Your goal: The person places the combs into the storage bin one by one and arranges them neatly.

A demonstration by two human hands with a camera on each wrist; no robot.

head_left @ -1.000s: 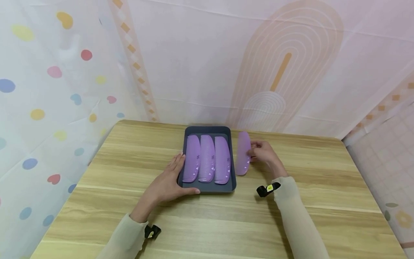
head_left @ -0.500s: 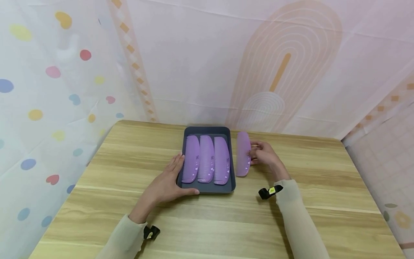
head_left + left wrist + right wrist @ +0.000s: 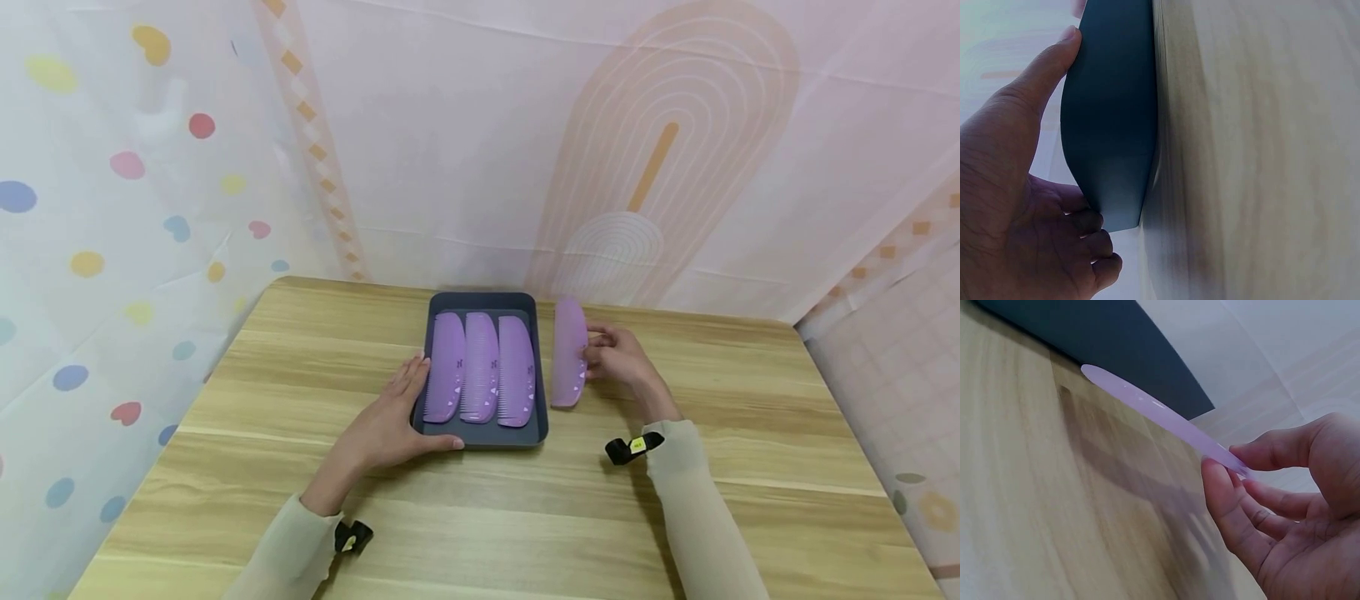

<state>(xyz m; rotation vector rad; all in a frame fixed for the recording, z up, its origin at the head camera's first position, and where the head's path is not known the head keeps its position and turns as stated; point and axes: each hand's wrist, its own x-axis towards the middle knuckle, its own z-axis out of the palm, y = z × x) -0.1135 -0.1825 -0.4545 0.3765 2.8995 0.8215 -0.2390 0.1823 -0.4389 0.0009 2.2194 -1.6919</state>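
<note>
A dark grey tray (image 3: 483, 437) lies on the table with three purple combs side by side in it: a left comb (image 3: 446, 367), a middle comb (image 3: 478, 367) and a right comb (image 3: 515, 371). My left hand (image 3: 386, 421) rests against the tray's near left corner, fingers along its left side and thumb along the front rim. To the right of the tray, my right hand (image 3: 618, 358) pinches a fourth purple comb (image 3: 567, 354) by its curved back between thumb and fingers. In the right wrist view this held comb (image 3: 1147, 409) is raised off the table, casting a shadow below.
The wooden table (image 3: 480, 525) ends at the back against a patterned cloth (image 3: 450, 167). Another cloth with coloured dots (image 3: 90, 333) hangs on the left. Each wrist carries a small black camera, one on the left (image 3: 353, 537) and one on the right (image 3: 633, 447).
My right hand and its comb have shifted slightly right and a little farther back, widening the gap to the tray. My left hand and the tray stay in place.
</note>
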